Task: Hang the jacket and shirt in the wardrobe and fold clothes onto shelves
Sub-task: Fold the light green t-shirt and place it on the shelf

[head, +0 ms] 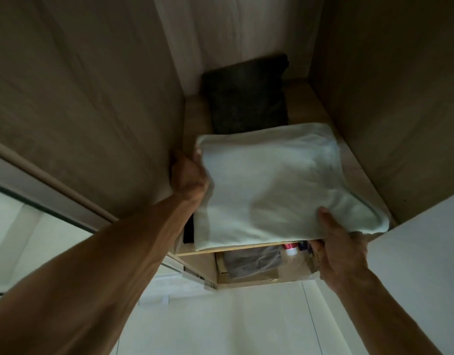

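A folded pale garment (267, 185) lies flat in the middle of the frame, resting on a wooden shelf (236, 248) inside the wardrobe (92, 98), with its near edge hanging just over the shelf's front lip. Both arms reach up to it from the bottom of the frame.

The left hand (188, 176) is at the garment's left edge, close against the wardrobe's left wall. Its back faces me and its fingers are curled in a tight grip on that edge. The fingertips are hidden by the cloth and the hand itself.

The right hand (341, 252) holds the garment's near right corner in the lower right. The thumb lies on top of the cloth and the other fingers go underneath, so the corner is pinched between them. How the fingers lie below the cloth I cannot tell.

Behind the pale garment, toward the top centre, a dark folded garment (246, 96) sits on the same shelf against the back wall, and the pale one's far edge just overlaps it. Below the shelf's front edge a grey folded cloth (251, 262) shows on a lower level.
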